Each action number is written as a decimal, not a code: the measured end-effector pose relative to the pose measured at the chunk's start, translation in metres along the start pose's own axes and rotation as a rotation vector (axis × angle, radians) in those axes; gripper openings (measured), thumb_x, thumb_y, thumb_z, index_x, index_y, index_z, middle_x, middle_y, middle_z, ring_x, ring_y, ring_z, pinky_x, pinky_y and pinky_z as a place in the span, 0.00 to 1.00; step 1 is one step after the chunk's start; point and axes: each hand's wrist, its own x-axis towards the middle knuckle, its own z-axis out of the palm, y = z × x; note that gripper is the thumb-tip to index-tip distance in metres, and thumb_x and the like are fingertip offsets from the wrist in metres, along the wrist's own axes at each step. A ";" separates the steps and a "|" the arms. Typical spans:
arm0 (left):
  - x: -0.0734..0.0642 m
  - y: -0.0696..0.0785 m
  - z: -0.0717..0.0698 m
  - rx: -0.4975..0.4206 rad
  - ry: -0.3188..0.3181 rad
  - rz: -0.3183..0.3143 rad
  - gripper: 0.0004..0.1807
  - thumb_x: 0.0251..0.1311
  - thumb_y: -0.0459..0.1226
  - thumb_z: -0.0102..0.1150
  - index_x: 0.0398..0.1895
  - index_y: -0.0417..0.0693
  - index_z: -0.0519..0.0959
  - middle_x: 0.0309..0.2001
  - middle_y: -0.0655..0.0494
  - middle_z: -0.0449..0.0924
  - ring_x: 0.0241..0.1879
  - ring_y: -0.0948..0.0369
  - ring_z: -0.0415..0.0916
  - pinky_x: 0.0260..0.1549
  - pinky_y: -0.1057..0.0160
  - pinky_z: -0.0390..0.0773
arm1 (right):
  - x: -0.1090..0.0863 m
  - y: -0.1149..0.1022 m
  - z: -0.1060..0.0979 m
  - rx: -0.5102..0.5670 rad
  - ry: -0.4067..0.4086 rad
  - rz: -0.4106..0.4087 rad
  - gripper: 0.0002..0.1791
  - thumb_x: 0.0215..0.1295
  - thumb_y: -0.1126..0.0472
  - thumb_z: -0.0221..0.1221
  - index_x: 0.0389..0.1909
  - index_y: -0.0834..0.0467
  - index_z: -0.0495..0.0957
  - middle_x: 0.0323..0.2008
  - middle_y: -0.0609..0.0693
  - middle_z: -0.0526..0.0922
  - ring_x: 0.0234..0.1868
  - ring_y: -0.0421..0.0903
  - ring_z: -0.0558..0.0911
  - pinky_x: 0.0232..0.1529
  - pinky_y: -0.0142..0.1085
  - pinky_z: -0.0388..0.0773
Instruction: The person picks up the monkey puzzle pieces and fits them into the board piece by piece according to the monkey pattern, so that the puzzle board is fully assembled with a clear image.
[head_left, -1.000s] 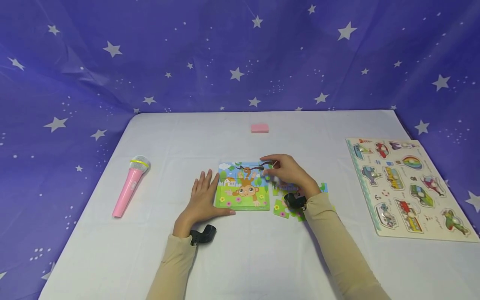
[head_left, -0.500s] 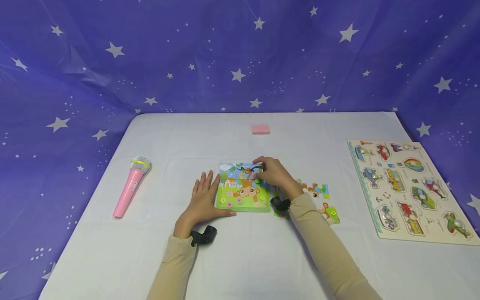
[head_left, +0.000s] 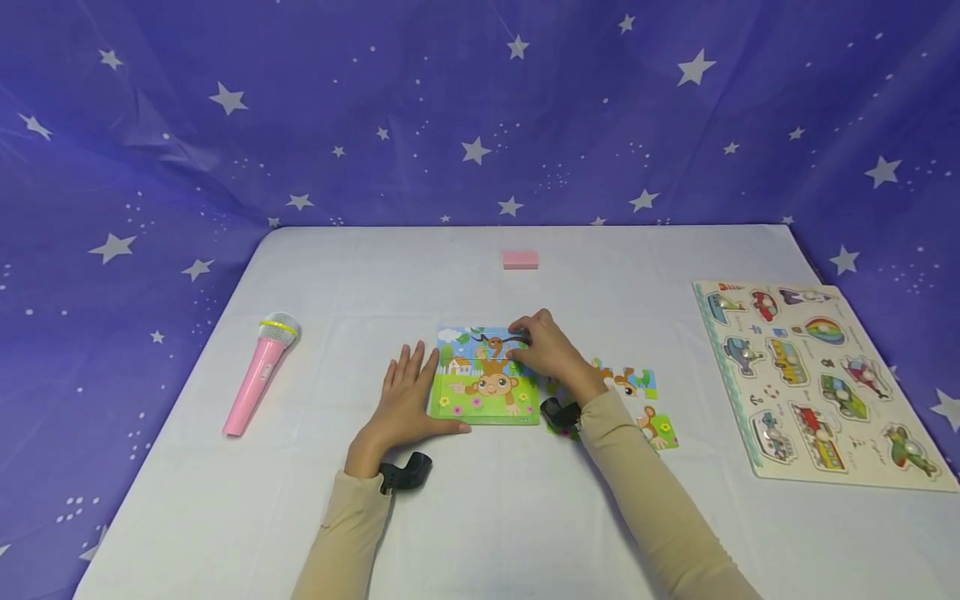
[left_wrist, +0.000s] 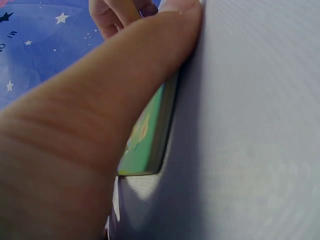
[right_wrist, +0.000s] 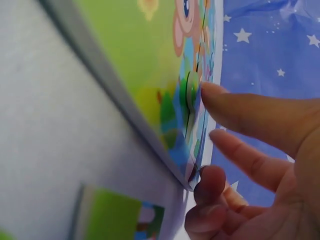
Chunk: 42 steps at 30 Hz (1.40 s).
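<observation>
White cloth-covered table (head_left: 480, 525). Flat cream board printed with vehicles (head_left: 812, 383), right. Square green-and-blue monkey-picture puzzle tray (head_left: 495, 420), centre. Left hand (head_left: 403, 404): fingers spread, thumb at tray's near edge. Right hand (head_left: 555, 354): thumb and fingers pinching blue-and-green puzzle piece (right_wrist: 193, 92), tray's far right corner. Loose picture pieces (head_left: 647, 383), right of tray. Pink rectangular block (head_left: 521, 260), far centre.

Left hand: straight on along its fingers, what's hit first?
Probably the monkey jigsaw puzzle, at the thumb of the left hand, though contact is unclear; beyond the fingers, tablecloth then starry backdrop.
</observation>
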 end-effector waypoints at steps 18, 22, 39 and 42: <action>-0.001 0.001 0.000 -0.004 0.007 0.007 0.66 0.32 0.65 0.65 0.72 0.48 0.41 0.73 0.45 0.31 0.71 0.48 0.24 0.68 0.47 0.30 | -0.034 0.009 -0.008 -0.153 -0.001 -0.249 0.21 0.60 0.55 0.57 0.52 0.60 0.75 0.53 0.57 0.72 0.56 0.55 0.69 0.59 0.50 0.66; -0.002 0.001 0.000 -0.003 0.006 0.005 0.66 0.32 0.65 0.66 0.72 0.48 0.41 0.73 0.45 0.31 0.71 0.48 0.24 0.68 0.46 0.30 | -0.043 0.016 -0.012 -0.184 0.025 -0.220 0.22 0.57 0.55 0.60 0.52 0.59 0.75 0.52 0.56 0.73 0.56 0.55 0.68 0.58 0.52 0.64; -0.001 0.002 -0.003 0.003 0.011 0.004 0.66 0.31 0.65 0.66 0.71 0.47 0.43 0.72 0.44 0.32 0.71 0.47 0.25 0.68 0.46 0.31 | -0.059 0.036 -0.031 -0.215 -0.042 -0.060 0.27 0.47 0.51 0.67 0.48 0.57 0.74 0.42 0.54 0.72 0.44 0.50 0.71 0.46 0.47 0.66; -0.002 0.003 -0.003 -0.005 0.012 0.006 0.66 0.31 0.65 0.66 0.71 0.47 0.42 0.73 0.44 0.32 0.71 0.47 0.25 0.68 0.46 0.31 | -0.060 0.037 -0.033 -0.224 -0.050 -0.055 0.26 0.47 0.51 0.67 0.46 0.58 0.74 0.42 0.55 0.73 0.45 0.52 0.71 0.46 0.49 0.65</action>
